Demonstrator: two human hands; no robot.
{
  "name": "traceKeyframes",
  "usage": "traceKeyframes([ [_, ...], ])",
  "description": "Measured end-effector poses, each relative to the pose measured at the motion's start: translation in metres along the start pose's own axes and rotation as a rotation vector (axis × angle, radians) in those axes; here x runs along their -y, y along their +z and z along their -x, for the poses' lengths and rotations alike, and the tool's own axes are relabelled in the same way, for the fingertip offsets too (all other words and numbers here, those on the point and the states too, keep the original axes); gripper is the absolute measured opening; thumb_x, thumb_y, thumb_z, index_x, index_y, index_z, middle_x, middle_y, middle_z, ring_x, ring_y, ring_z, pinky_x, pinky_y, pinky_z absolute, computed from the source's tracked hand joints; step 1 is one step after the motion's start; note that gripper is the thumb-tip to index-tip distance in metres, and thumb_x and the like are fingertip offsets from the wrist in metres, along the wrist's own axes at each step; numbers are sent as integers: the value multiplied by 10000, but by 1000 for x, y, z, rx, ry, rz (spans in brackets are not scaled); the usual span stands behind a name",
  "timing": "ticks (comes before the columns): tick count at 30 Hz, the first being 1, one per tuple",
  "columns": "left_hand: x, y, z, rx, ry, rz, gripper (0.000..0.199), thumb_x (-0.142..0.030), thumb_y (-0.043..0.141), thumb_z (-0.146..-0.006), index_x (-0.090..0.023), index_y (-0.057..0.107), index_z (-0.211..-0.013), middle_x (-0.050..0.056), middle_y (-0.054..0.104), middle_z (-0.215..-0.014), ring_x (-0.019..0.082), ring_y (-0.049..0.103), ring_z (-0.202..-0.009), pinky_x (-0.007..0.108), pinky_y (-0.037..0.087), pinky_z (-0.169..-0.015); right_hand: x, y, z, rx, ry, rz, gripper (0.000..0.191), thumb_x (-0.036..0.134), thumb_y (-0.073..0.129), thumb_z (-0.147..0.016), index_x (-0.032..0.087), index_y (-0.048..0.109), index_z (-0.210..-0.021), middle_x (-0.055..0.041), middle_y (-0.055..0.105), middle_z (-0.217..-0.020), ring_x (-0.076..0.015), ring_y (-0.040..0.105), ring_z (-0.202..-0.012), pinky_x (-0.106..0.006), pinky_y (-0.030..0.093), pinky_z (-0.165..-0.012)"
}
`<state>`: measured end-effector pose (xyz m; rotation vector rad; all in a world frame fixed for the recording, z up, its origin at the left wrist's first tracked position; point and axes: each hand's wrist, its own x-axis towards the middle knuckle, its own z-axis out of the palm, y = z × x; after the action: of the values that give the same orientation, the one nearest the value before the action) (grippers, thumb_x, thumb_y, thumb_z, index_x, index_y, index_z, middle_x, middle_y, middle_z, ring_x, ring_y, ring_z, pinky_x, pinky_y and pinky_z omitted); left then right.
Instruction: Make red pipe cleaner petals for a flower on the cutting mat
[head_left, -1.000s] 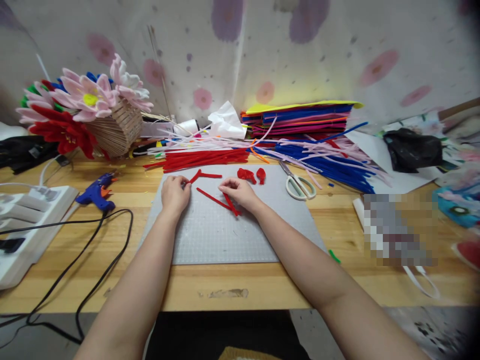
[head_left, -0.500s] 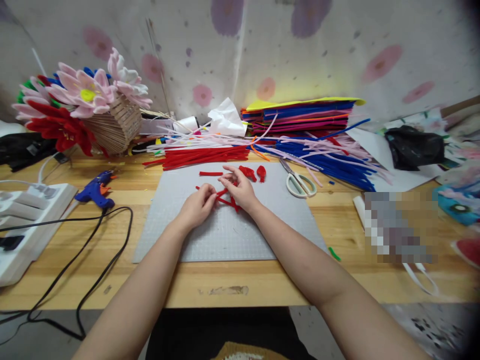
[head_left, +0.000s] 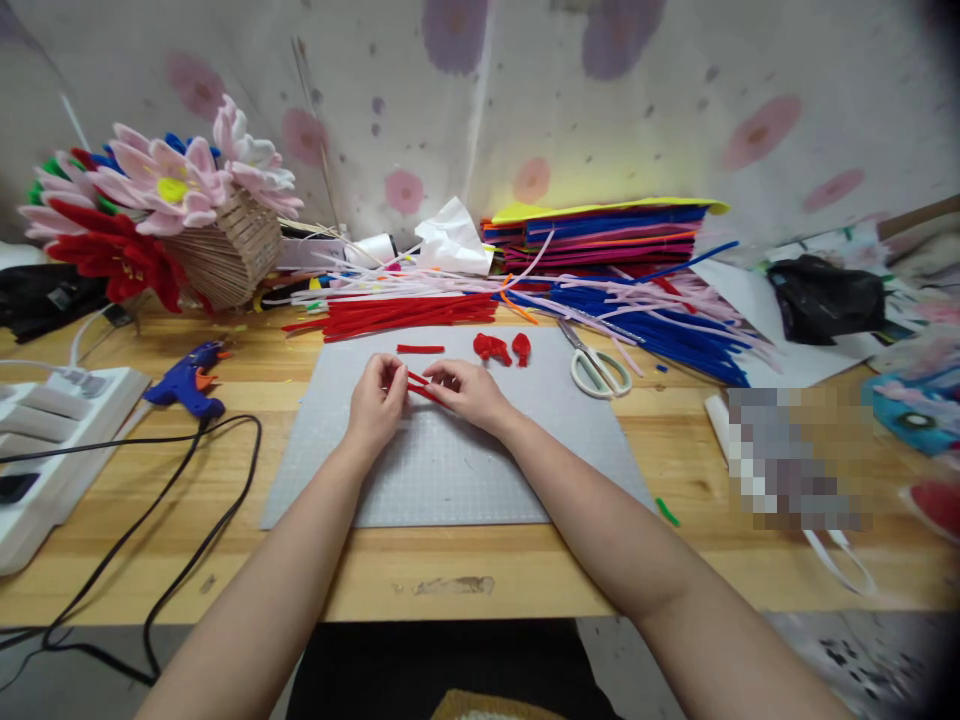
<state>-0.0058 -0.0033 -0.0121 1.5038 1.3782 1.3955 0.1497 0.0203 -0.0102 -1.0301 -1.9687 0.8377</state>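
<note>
Red fuzzy stems (head_left: 425, 388) stretch between my two hands above the grey cutting mat (head_left: 450, 480). My left hand (head_left: 379, 402) pinches their left end. The fingers of my right hand (head_left: 466, 392) are closed on the right part of the same stems. Just beyond my hands, a short red piece (head_left: 421, 349) lies on the mat. To its right are a curled red shape (head_left: 492, 348) and a smaller red shape (head_left: 520, 348). Scissors (head_left: 598, 368) with pale handles rest at the mat's right back edge.
Red stems (head_left: 412, 316), blue stems (head_left: 660, 330) and pink ones are heaped behind the mat. A blue glue gun (head_left: 189, 380), its cable and a white power strip (head_left: 67, 450) are at left. A flower basket (head_left: 232, 250) stands back left; a black bag (head_left: 825, 298) lies back right.
The crossed red stems in my hands now lie nearly side by side. My left hand has moved left and slightly away from me, and my right hand has shifted left and its fingers have lowered.
</note>
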Motion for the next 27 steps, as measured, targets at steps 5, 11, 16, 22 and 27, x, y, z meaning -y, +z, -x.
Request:
traceKeyframes([
  [5,-8,4,2,4,0,115,193,-339,534,-760,-198,461,-869,-53,453,-629,50,435,-427,170,398,-390,9,0,3,1,-140,212,124,154,512,-716,168,613,-786,-13,603,-719,-107,489,-659,-243,374,-664],
  [11,-5,8,4,99,-75,141,270,-314,578,-717,-200,455,-929,-52,475,-648,60,445,-422,190,416,-376,1,6,0,-46,6,-140,161,225,451,-770,173,579,-852,-2,606,-762,-97,523,-642,-225,407,-622],
  [16,-3,9,5,163,-48,37,220,-337,590,-702,-179,516,-837,-31,485,-646,68,464,-487,172,412,-393,-5,8,-4,-50,60,-372,139,260,516,-733,187,558,-844,-2,616,-818,-111,564,-725,-249,440,-689],
  [22,-9,8,3,115,-78,35,195,-356,546,-731,-165,513,-720,-18,513,-620,75,475,-475,189,416,-419,-4,9,-4,-50,83,-457,121,247,572,-682,185,516,-769,25,570,-710,-92,532,-620,-246,435,-627],
  [27,-6,7,3,108,-59,25,171,-343,511,-761,-177,485,-730,-26,516,-590,82,481,-467,198,398,-442,0,9,-5,-78,116,-505,131,252,579,-665,186,489,-735,36,553,-685,-83,519,-601,-242,431,-612],
])
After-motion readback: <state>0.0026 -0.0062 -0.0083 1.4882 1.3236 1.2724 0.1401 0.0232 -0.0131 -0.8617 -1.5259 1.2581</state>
